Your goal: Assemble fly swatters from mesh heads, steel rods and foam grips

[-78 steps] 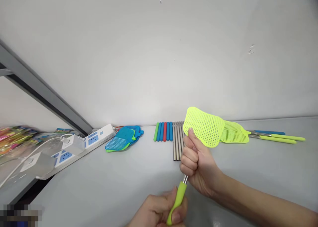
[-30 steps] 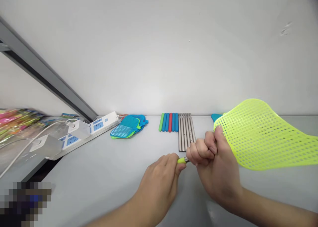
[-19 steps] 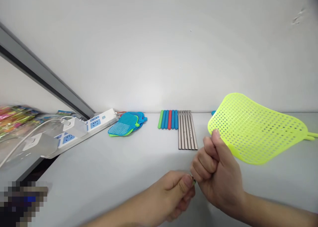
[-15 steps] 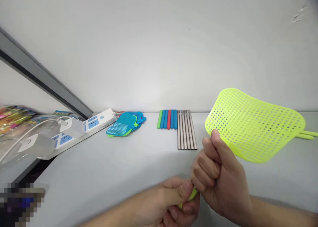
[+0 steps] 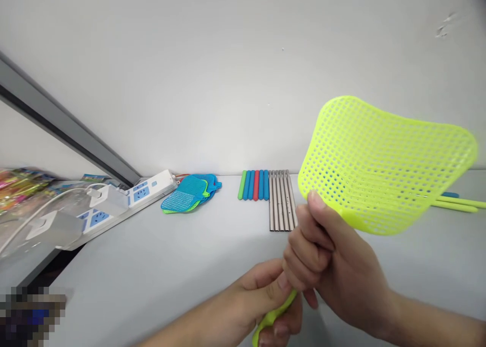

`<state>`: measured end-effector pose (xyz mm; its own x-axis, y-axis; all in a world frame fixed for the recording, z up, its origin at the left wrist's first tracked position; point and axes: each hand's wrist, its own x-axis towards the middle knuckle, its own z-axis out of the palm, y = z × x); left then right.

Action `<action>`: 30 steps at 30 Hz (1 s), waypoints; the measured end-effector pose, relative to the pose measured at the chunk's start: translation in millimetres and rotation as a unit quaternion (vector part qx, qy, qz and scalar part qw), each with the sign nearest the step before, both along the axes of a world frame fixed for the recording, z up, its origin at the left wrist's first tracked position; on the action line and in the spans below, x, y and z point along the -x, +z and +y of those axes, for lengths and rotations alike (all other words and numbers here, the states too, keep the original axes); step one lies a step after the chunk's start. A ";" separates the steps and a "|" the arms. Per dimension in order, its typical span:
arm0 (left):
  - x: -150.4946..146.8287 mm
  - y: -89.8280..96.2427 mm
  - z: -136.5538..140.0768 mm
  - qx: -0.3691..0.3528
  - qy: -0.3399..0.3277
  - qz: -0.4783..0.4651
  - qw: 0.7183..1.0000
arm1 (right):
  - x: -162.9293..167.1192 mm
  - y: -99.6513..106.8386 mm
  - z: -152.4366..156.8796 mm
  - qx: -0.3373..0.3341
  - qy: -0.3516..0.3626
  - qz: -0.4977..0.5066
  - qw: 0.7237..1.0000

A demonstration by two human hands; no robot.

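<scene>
A yellow-green fly swatter [image 5: 383, 170] is raised over the table, its perforated head tilted up to the right. My right hand [image 5: 326, 256] is closed in a fist round it just below the head, thumb against the head's lower edge. Beneath it, my left hand [image 5: 271, 301] grips the swatter's yellow-green handle [image 5: 271, 319], and the two hands touch. Between them the shaft is hidden by the fingers. Beyond my hands, several steel rods [image 5: 281, 203] lie side by side, beside a row of coloured handle sleeves [image 5: 253, 185] in green, blue and red.
Blue and green swatter heads [image 5: 186, 192] are stacked at the back left, next to a white power strip [image 5: 152, 190] with adapters and a cable. Plastic-wrapped goods [image 5: 26, 187] lie far left. At right, more yellow-green sticks [image 5: 459, 204] rest on the grey table [image 5: 152, 271] near the wall.
The swatter head has risen and tilted more upright in my right hand. My right hand has shifted slightly up and left, and more of the handle now shows below my left thumb.
</scene>
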<state>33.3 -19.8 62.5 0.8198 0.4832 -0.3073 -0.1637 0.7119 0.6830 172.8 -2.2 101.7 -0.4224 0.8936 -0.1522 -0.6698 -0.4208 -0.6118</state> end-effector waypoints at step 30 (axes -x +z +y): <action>-3.6 -11.3 2.7 -0.128 0.091 0.054 0.986 | -8.0 -12.6 33.6 -0.106 0.092 -0.267 0.954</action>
<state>36.9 -17.1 51.1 0.6813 0.6924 -0.2375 -0.1888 0.4797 0.8569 180.8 31.4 89.1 -0.4880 0.8461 -0.2143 -0.1661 -0.3311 -0.9289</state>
